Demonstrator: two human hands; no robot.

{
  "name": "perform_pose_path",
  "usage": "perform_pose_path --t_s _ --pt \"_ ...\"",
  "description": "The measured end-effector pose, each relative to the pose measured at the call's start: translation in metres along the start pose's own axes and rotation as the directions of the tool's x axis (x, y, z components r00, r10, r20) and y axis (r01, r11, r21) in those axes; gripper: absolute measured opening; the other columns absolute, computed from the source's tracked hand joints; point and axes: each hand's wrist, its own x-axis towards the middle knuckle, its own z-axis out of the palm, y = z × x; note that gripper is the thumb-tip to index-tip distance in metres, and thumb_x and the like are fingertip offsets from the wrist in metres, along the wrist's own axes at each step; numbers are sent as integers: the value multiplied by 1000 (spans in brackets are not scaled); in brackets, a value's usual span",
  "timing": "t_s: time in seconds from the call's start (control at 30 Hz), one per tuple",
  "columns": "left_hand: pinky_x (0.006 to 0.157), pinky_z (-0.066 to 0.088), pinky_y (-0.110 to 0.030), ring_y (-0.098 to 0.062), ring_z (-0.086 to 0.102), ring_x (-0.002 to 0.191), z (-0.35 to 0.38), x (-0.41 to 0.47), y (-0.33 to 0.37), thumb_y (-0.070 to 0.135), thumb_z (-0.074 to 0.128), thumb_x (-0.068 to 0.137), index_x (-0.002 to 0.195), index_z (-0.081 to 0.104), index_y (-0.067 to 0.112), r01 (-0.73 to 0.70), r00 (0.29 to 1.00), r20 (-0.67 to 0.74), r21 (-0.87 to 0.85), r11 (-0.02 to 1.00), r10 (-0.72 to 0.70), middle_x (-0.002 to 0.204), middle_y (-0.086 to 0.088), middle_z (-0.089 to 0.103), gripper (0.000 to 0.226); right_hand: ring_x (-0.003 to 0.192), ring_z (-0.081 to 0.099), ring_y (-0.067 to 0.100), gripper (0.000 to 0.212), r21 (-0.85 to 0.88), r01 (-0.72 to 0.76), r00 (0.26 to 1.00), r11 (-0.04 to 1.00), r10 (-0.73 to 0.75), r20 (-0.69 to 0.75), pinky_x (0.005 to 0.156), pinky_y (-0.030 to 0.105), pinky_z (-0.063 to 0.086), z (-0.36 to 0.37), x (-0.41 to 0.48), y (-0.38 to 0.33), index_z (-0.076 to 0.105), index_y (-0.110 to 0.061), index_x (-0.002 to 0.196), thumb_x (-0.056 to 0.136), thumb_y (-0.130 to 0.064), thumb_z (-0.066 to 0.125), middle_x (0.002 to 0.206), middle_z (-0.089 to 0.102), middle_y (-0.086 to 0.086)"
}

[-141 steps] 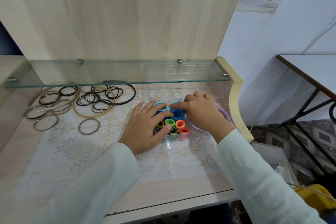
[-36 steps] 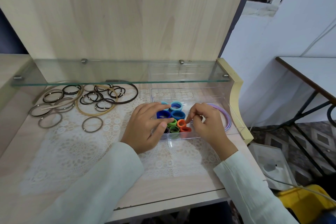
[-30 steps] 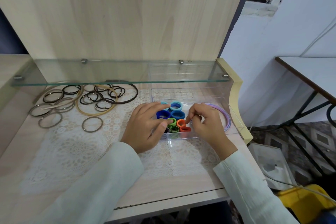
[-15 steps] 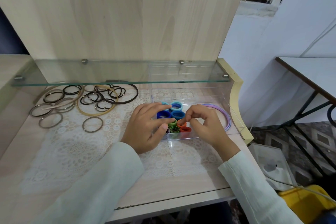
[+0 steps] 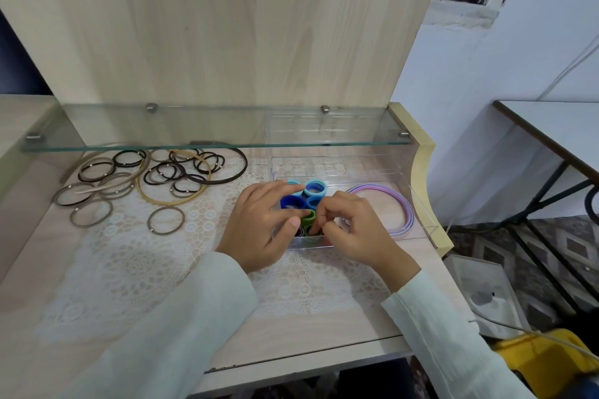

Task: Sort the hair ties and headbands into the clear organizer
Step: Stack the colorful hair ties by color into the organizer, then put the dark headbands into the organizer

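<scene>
The clear organizer (image 5: 337,168) stands on the lace mat at the right. Its left compartment holds rolled hair ties: light blue (image 5: 316,188), dark blue (image 5: 290,202) and green (image 5: 308,218). Pink and purple headbands (image 5: 403,209) lie in its right compartment. My left hand (image 5: 259,227) rests over the organizer's left side, fingers laid across the blue ties, index tip touching the green one. My right hand (image 5: 355,232) reaches in from the front, its curled fingertips pinching a rolled tie next to the green one. The orange ties are hidden under it.
A pile of brown and black hair ties and thin headbands (image 5: 162,172) lies at the left on the lace mat (image 5: 136,262). A glass shelf (image 5: 207,129) hangs low over the back of the desk. The desk's raised edge (image 5: 424,178) is just right of the organizer.
My right hand has slid left over the front ties and now covers the orange ones, fingertips meeting my left index finger at the green tie. My left hand has stayed put.
</scene>
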Motion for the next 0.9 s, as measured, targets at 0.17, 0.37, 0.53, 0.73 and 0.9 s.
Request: perform_pose_path --t_s 0.17,0.37,0.53,0.73,0.9 --pt "106 32 -41 -20 49 129 0 1 0 34 36 96 107 76 23 -4 1000 -7 -15 1000 4 134 3 60 43 66 53 19 12 -18 20 1000 1000 -20 -9 62 42 44 1 4 -4 57 -14 67 72 -18 47 62 63 2" --pt "106 33 -37 -15 50 128 0 2 1 35 37 95 116 70 21 47 998 -28 -4 999 -47 133 9 60 41 71 63 21 13 155 -71 978 985 99 -181 69 32 51 -7 1 -5 59 -9 71 77 -6 47 69 69 -3" --pt "102 31 -27 -12 52 123 0 2 0 34 29 98 120 66 22 157 984 -90 68 985 -151 131 8 61 44 82 59 7 14 26 -285 878 958 272 -394 72 16 43 -18 -7 11 61 -16 83 86 -12 48 81 67 -13" --pt "106 33 -32 -11 50 124 1 6 -2 36 24 100 125 62 20 292 947 -126 -43 956 -295 135 5 58 49 110 56 23 38 -110 -503 766 857 383 -515 97 35 43 -44 -31 33 66 -10 112 83 -22 45 113 64 2" --pt "118 26 -41 -7 34 140 2 2 -6 53 15 96 145 46 22 383 924 23 -70 921 -382 154 10 39 66 130 44 25 46 -183 -558 795 809 459 -397 106 24 28 -62 -50 36 52 0 133 92 -18 61 140 50 13"
